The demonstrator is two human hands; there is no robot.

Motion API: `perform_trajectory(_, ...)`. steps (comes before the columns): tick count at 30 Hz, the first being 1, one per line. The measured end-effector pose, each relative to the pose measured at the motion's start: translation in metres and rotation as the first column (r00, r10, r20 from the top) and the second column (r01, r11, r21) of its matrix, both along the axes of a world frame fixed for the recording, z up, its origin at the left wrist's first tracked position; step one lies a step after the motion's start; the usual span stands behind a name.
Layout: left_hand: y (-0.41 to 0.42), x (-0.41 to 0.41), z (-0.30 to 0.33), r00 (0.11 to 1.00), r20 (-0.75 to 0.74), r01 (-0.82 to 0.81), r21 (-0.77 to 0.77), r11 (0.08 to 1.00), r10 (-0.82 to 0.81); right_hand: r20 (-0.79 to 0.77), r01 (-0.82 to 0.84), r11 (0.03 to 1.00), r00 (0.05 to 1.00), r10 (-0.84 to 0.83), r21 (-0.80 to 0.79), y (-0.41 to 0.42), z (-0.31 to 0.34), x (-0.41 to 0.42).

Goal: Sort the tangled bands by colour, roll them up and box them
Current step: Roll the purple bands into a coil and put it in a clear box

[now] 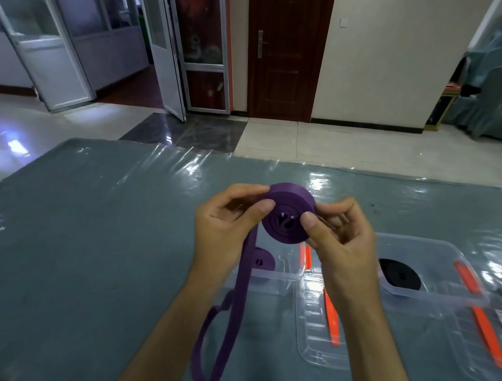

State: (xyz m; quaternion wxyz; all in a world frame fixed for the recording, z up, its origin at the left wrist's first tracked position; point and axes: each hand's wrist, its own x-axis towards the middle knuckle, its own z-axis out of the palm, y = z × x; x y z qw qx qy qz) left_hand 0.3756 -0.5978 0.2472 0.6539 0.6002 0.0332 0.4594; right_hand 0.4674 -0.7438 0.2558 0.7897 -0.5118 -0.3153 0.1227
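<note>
Both thumbs pressed a flat, matte purple band (287, 216), wound into a round coil; the left hand (228, 221) and right hand (339, 237) clamped it between curled fingers. Its loose tail hung below the left fingers. The right fingertips were hidden behind the coil.

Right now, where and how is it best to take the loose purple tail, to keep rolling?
Probably pinch the tail just below the roll, from the left, flat sides between thumb and fingers. There it hangs straight and flat; lower, it loops. The right hand pinches the roll, so the left hand is nearer.
</note>
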Motion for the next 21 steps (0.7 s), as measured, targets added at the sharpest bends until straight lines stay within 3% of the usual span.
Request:
perform_trajectory(3,0.007,-0.001,0.006,1.000,0.014,-0.015,0.040,0.999,0.014,-0.005,-0.080,0.996,0.997,0.080,-0.029,0.001,0.001,-0.002)
perform_trajectory(6,0.012,-0.005,0.005,0.996,-0.045,0.073,-0.006,0.997,-0.073,0.081,-0.020,1.000,0.997,0.019,0.012,0.002,0.008,-0.005)
perform_trajectory(9,0.016,-0.010,0.005,0.981,-0.079,0.178,-0.009,0.984,-0.178,0.060,0.026,0.999,0.998,-0.028,0.041,0.005,0.005,-0.008)
perform_trajectory(14,0.013,-0.008,0.005,0.998,-0.057,-0.024,0.071,0.997,0.028,-0.028,-0.111,0.993,0.994,0.109,-0.049,0.006,0.002,-0.009)
perform_trajectory(19,0.017,-0.011,0.001,0.979,-0.143,0.158,0.075,0.985,-0.146,0.052,0.029,0.999,0.998,-0.030,0.020,0.007,0.004,-0.010)
perform_trajectory(21,0.018,-0.011,0.003,0.990,-0.087,0.118,0.093,0.989,-0.110,0.013,0.005,1.000,1.000,-0.005,-0.005,0.006,0.006,-0.011)
